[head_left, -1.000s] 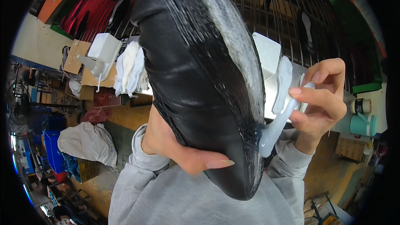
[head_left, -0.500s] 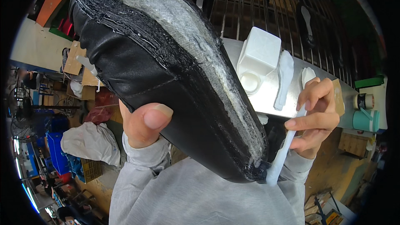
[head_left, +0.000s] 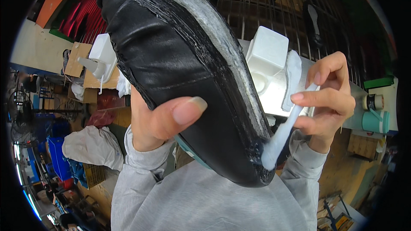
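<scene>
Tilted steeper now, the black shoe point(head_left: 192, 75) (creased) gleams.

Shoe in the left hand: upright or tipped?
Tipped: the left hand holds the shoe slanted, its pale underside showing along the right edge.

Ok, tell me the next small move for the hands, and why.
I'd probably draw the slim, white, translucent tool slightly along the black, wrinkled leather shoe: the tool's lower end appears to be against the shoe's near end, the right hand pinches its upper part, and the left hand supports the shoe.
</scene>
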{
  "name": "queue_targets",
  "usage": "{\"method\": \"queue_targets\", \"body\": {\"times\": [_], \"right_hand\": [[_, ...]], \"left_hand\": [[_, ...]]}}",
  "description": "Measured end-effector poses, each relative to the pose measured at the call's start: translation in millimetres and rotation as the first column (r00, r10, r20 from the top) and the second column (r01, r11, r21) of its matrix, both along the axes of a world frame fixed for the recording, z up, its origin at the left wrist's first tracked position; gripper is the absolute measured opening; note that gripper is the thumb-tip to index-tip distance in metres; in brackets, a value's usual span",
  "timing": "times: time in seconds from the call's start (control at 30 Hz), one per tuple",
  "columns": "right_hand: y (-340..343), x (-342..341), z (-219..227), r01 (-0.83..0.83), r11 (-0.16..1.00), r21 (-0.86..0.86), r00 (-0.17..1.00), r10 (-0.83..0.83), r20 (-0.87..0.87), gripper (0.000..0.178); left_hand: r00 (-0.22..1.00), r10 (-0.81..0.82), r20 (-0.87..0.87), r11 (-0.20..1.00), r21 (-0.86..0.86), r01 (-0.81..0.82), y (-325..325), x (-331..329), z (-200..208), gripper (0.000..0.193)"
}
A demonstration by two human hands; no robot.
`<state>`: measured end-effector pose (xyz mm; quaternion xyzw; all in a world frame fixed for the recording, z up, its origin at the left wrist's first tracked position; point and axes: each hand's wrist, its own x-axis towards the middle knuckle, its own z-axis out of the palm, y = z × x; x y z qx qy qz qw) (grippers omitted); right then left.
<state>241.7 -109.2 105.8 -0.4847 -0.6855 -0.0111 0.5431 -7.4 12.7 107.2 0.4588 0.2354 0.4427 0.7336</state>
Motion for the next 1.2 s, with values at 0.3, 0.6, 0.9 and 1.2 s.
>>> {"method": "queue_targets", "body": {"times": [0.3,0.6,0.9,1.2], "right_hand": [[-4.4,-4.4,-3.4,-0.079,0.996,-0.052,0.989,0.072,-0.127,0.048],[15.3,-5.9,-12.5,-0.209,0.978,-0.009,0.953,0.201,-0.227,0.045],[43.8,-14.4,-23.8,-0.356,0.933,0.051,0.885,0.354,-0.302,0.046],[44.1,-26.9,-12.9,-0.278,0.955,-0.098,0.914,0.232,-0.332,0.04]], "left_hand": [[0.994,0.028,-0.109,1.0,0.016,-0.026,1.0,1.1,-1.0,0.082],[0.973,-0.225,0.045,0.887,-0.404,0.223,2.5,11.0,-0.7,0.069],[0.929,-0.342,0.138,0.681,-0.644,0.347,-5.5,8.5,-21.3,0.06],[0.936,-0.331,0.121,0.641,-0.699,0.317,-13.2,9.5,-12.3,0.061]]}}
